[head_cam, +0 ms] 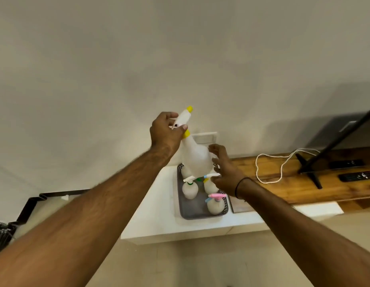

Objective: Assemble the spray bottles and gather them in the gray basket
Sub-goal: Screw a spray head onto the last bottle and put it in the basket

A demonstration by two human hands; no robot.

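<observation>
Here, in the head view, we hold a white spray bottle with a yellow trigger head up above the gray basket, which sits on a white table. Our left hand is curled around the sprayer head, thumb and fingers pinching it near the yellow collar, while our right hand hovers just beside the bottle's body with fingers spread and relaxed, gripping nothing that we can see. The bottle's long axis runs nearly upright but tilted, base down toward the basket and neck leaning up and to the left; the yellow nozzle tip points up and to the right, away from us. Below it we see three assembled bottles standing in the basket: one with a green collar, one with a blue nozzle and one with a pink trigger. A further bottle may stand behind the raised one, but we cannot tell. We judge that the head may not be fully screwed on, so lifting by it alone could let the body drop onto the bottles below and knock them over. The free space in the basket is tight, so a careless lowering could tip a neighbor. A white cord lies on the wooden shelf to the right.
</observation>
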